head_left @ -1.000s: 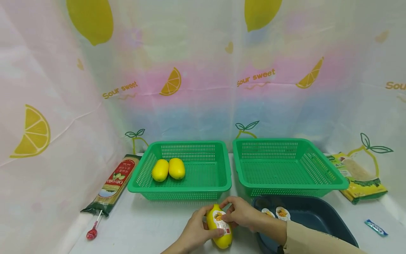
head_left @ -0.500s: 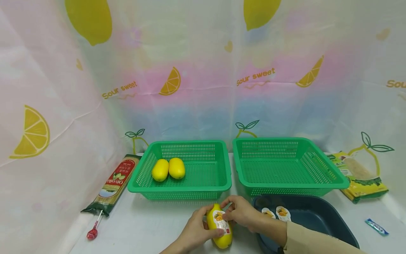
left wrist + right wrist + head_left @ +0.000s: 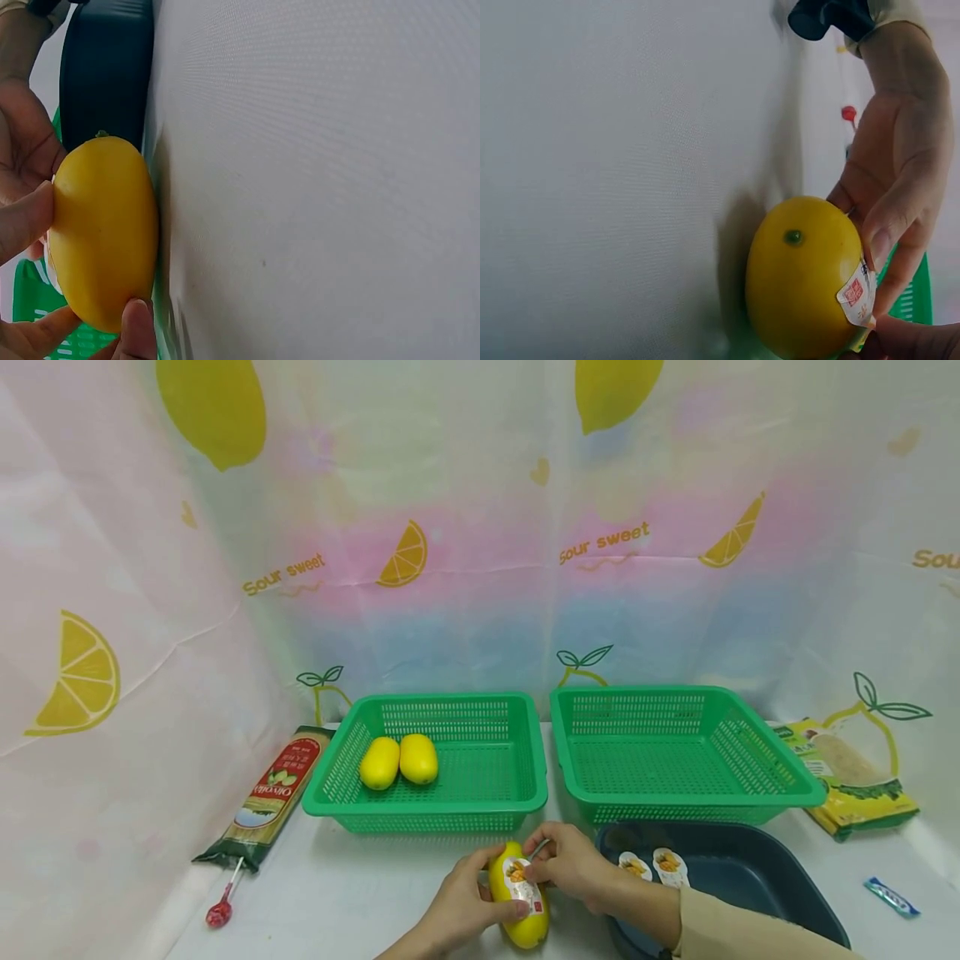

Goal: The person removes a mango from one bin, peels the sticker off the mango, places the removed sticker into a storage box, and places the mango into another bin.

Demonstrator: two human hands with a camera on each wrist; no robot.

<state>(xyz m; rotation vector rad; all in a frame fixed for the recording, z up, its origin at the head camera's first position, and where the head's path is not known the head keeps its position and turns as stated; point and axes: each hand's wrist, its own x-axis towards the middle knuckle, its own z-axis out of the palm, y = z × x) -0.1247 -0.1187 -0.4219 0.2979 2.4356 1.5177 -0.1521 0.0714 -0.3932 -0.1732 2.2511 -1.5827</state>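
Note:
A small yellow melon (image 3: 528,931) with a green stem stub is held over the table near its front edge. My left hand (image 3: 463,900) grips it from the left, thumb across the lower part of a white fruit-print label (image 3: 517,870). From the other side my right hand (image 3: 573,864) bends over the melon, thumb and forefinger at the label's upper right edge. The right wrist view shows the melon's stem end (image 3: 793,237) and the label's lower corner (image 3: 853,292). In the left wrist view the melon's bare underside (image 3: 109,232) faces the camera, fingertips around it.
Two yellow melons (image 3: 399,760) lie in the left green basket (image 3: 427,807); another green basket (image 3: 690,799) stands beside it. A dark blue basin (image 3: 795,868) with labels (image 3: 670,867) sits under my right forearm. A pasta pack (image 3: 270,793), lollipop (image 3: 219,914), yellow bag (image 3: 862,785) and blue wrapper (image 3: 891,897) lie around.
Both hands stay on the melon in nearly the same place. The right fingers shift only slightly at the label's edge.

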